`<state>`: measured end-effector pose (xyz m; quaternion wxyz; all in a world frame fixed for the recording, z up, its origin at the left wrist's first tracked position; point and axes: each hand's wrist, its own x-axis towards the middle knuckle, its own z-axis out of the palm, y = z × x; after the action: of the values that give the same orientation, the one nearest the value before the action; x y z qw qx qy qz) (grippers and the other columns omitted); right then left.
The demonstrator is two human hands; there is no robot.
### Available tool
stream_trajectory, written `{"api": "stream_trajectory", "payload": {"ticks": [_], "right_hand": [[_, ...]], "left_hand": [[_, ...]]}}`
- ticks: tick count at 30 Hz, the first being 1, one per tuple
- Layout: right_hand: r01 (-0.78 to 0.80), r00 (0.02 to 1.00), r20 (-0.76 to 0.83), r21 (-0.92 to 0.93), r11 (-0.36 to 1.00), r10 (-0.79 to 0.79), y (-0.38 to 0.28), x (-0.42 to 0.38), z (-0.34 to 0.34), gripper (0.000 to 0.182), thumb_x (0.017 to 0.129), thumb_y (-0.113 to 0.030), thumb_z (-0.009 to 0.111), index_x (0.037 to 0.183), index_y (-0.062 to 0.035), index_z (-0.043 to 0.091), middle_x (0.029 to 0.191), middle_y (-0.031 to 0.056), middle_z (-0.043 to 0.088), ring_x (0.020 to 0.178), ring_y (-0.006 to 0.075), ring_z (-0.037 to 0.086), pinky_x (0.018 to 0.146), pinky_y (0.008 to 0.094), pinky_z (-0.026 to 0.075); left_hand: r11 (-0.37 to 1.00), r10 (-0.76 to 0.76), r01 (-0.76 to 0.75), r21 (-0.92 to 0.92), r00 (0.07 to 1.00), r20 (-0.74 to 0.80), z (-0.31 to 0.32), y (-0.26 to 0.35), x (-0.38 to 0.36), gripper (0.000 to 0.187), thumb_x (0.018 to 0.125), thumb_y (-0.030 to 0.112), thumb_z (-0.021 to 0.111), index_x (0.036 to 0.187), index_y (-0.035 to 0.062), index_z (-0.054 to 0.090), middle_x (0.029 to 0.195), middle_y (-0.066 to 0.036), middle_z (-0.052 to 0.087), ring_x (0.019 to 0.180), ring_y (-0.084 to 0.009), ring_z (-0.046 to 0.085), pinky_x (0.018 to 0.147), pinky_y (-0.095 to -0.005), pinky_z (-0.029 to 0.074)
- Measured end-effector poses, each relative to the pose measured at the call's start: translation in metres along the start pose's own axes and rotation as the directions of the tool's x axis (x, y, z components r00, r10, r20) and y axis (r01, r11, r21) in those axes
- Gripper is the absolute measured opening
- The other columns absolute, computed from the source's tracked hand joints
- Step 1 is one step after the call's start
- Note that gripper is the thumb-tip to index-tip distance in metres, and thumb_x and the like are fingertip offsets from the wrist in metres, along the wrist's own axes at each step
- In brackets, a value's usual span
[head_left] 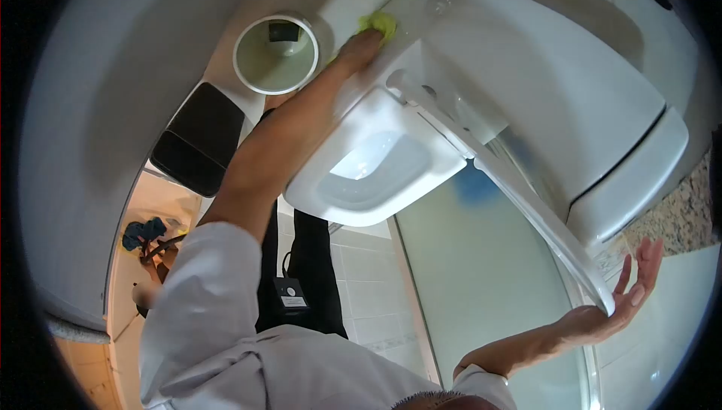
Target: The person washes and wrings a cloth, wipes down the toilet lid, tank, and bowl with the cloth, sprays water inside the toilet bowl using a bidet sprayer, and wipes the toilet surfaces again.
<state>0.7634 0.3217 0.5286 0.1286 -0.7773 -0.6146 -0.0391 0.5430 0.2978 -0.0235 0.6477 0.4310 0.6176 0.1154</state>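
So the view's flipped upside down here. One hand (361, 48) is pressing a yellow cloth (380, 24) flat against the toilet (391, 147), out on the rim near the hinge. The other hand (624, 290) is spread wide, palm propping up the raised seat (541, 218) at its edge. Which hand is left or right is hard to call, probably left on the cloth. A white bin (275, 54) sits just beside.
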Motion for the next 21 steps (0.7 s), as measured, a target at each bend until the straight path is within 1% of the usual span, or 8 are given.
{"api": "stream_trajectory", "payload": {"ticks": [2,6,8,11,13,14,18,21], "right_hand": [[-0.017,0.999,0.033,-0.010,1.000,0.017,0.001,0.001,-0.001,0.070,0.098,-0.057,0.036,0.139,-0.0077,0.064,0.140,0.0166,0.064,0.130,0.0304,0.060,0.112,0.0552,0.043],[-0.002,0.999,0.032,0.038,0.999,0.001,0.023,0.008,-0.008,0.072,0.099,-0.059,0.031,0.140,-0.0086,0.063,0.142,0.0171,0.062,0.130,0.0311,0.060,0.113,0.0555,0.043],[-0.029,0.991,0.130,0.040,0.999,0.024,0.030,0.013,-0.016,0.080,0.096,-0.064,0.035,0.147,-0.0046,0.052,0.146,0.0199,0.056,0.135,0.0320,0.054,0.114,0.0544,0.041],[-0.093,0.922,0.387,0.134,0.987,0.034,0.070,0.033,-0.059,0.099,0.088,-0.064,0.058,0.160,-0.0018,0.032,0.153,0.0217,0.047,0.145,0.0322,0.044,0.117,0.0520,0.037],[-0.088,0.987,0.139,0.022,0.996,0.084,0.077,0.029,-0.053,0.078,0.096,-0.063,0.032,0.142,-0.0079,0.061,0.141,0.0186,0.062,0.137,0.0319,0.054,0.115,0.0572,0.042],[-0.083,0.993,0.087,-0.013,0.996,0.084,0.079,0.030,-0.050,0.077,0.096,-0.062,0.032,0.142,-0.0078,0.061,0.141,0.0185,0.062,0.137,0.0322,0.055,0.116,0.0573,0.042],[-0.042,0.995,0.090,-0.042,0.998,0.045,0.083,0.038,-0.056,0.075,0.096,-0.060,0.033,0.142,-0.0073,0.061,0.141,0.0184,0.062,0.136,0.0332,0.056,0.116,0.0578,0.043],[-0.008,0.993,0.118,-0.033,0.999,0.012,0.079,0.029,-0.052,0.074,0.097,-0.058,0.034,0.142,-0.0070,0.061,0.142,0.0182,0.062,0.135,0.0340,0.058,0.117,0.0582,0.043]], "left_hand": [[0.975,-0.142,0.145,-0.171,0.989,0.031,-0.033,0.037,-0.066,0.048,0.100,0.037,0.056,0.134,0.0051,0.066,0.139,-0.014,0.065,0.124,-0.0276,0.063,0.108,-0.0408,0.045],[0.673,0.553,-0.563,-0.480,0.813,-0.180,-0.047,0.121,-0.120,0.042,0.082,0.023,0.080,0.120,0.0057,0.070,0.120,-0.013,0.070,0.113,-0.0302,0.065,0.103,-0.0403,0.047],[0.646,0.731,-0.753,-0.126,0.657,-0.184,-0.041,0.159,-0.096,0.051,0.085,0.033,0.079,0.126,0.0063,0.066,0.138,-0.013,0.056,0.130,-0.0337,0.049,0.113,-0.0396,0.039],[0.760,0.471,-0.552,-0.344,0.831,-0.295,-0.016,0.146,-0.017,0.064,0.091,0.045,0.071,0.139,0.0045,0.057,0.149,-0.014,0.049,0.140,-0.0319,0.042,0.118,-0.0417,0.033],[0.789,0.226,-0.196,-0.583,0.974,-0.023,-0.021,0.117,0.025,0.069,0.099,0.052,0.058,0.147,0.0030,0.051,0.152,-0.015,0.048,0.142,-0.0289,0.042,0.121,-0.0414,0.029],[0.816,0.093,0.025,-0.578,0.980,0.173,-0.018,0.081,0.048,0.071,0.102,0.055,0.050,0.150,0.0021,0.049,0.155,-0.015,0.047,0.143,-0.0276,0.042,0.122,-0.0410,0.028],[0.834,-0.082,0.143,-0.533,0.987,0.137,0.027,-0.093,0.048,0.070,0.107,0.051,0.037,0.152,-0.0011,0.046,0.156,-0.017,0.048,0.142,-0.0281,0.044,0.121,-0.0378,0.030],[0.848,-0.302,0.323,-0.421,0.946,0.117,0.003,-0.089,-0.066,0.061,0.107,0.041,0.040,0.149,-0.0012,0.049,0.156,-0.016,0.048,0.141,-0.0263,0.046,0.119,-0.0353,0.031]]}}
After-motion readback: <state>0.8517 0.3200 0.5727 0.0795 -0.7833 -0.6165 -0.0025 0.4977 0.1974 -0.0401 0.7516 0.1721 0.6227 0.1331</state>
